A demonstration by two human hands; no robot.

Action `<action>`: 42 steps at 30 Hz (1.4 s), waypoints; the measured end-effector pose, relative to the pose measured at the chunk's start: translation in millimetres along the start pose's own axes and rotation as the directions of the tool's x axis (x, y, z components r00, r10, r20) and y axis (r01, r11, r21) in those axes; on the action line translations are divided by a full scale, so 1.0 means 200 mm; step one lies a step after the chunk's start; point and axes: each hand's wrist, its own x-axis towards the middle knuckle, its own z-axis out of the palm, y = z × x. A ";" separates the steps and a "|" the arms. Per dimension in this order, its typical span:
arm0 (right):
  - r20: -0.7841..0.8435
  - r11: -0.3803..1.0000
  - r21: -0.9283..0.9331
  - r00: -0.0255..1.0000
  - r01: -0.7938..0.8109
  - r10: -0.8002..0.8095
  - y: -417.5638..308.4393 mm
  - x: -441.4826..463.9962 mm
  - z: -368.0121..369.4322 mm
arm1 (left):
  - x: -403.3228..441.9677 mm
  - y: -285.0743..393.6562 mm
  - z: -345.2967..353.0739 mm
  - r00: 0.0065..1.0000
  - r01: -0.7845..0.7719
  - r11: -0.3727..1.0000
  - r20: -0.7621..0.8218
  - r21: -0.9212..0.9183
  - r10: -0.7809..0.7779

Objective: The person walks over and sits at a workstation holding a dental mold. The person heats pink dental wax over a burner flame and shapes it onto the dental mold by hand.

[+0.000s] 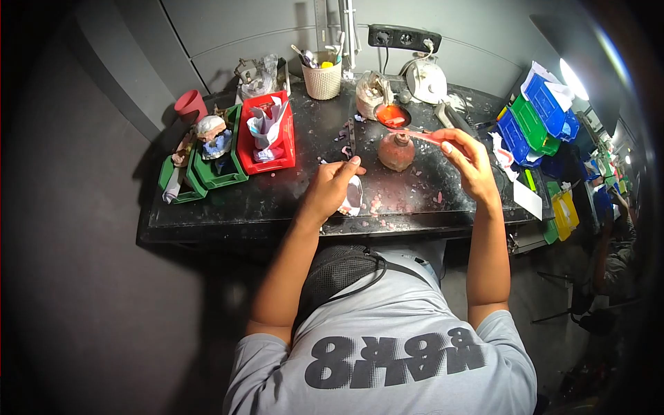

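My left hand [330, 190] is closed around a white piece like a plaster dental cast [353, 196], low over the table's front part. Most of that cast is hidden by the fingers. My right hand [467, 164] pinches one end of a thin pink strip [422, 135], which looks like wax. The strip's far end reaches over the neck of a round reddish spirit burner [396, 153]; I cannot make out a flame. Just behind it is a small dark pan [409, 119] with glossy red-orange material inside.
Pink crumbs [377, 205] litter the black table [207, 220]. At left stand a red bin [289, 149] and green bins [238, 162] with casts. Behind are a tool cup [323, 83] and a bagged jar [370, 104]. Stacked blue bins [515, 138] line the right.
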 end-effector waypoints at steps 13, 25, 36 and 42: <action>-0.087 0.989 -0.116 0.992 -0.096 0.086 0.12 0.06 0.01 | 0.00 0.00 0.00 1.000 -0.017 0.999 0.000 0.027 0.017; -0.129 0.966 -0.217 0.985 -0.138 0.112 0.20 0.11 0.01 | -0.01 0.03 -0.02 0.993 0.099 0.993 0.064 0.057 -0.102; -0.098 0.963 -0.246 0.991 -0.114 0.092 0.13 0.09 0.02 | -0.01 0.00 0.01 1.000 -0.010 1.000 0.007 0.016 0.010; -0.094 0.979 -0.190 0.994 -0.074 0.057 0.07 0.07 0.03 | -0.01 0.00 0.01 1.000 -0.001 1.000 0.008 0.012 0.001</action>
